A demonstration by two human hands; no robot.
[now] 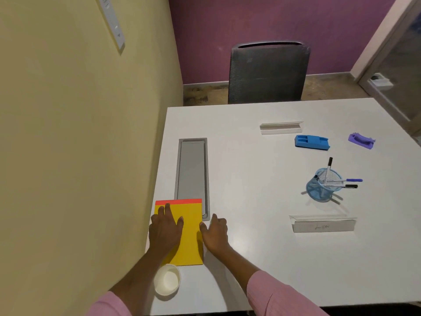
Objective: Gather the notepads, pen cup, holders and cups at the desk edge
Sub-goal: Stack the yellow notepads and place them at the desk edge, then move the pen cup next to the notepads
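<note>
A yellow notepad (190, 238) with a red top strip lies at the desk's left edge, by the wall. My left hand (165, 229) rests flat on its left half, fingers spread. My right hand (215, 232) touches its right side with loosely curled fingers. A white paper cup (167, 282) stands just in front of the notepad. To the right stands a blue mesh pen cup (322, 187) with several pens. Two clear holders lie flat: one near (323, 224), one far (281, 128). A blue holder (312, 142) and a purple holder (361, 140) sit at the far right.
A grey cable tray lid (192, 172) is set into the white desk (262, 258), partly under the notepad's top. The yellow wall (79, 156) borders the desk on the left. A dark mesh chair (267, 73) stands behind the far edge.
</note>
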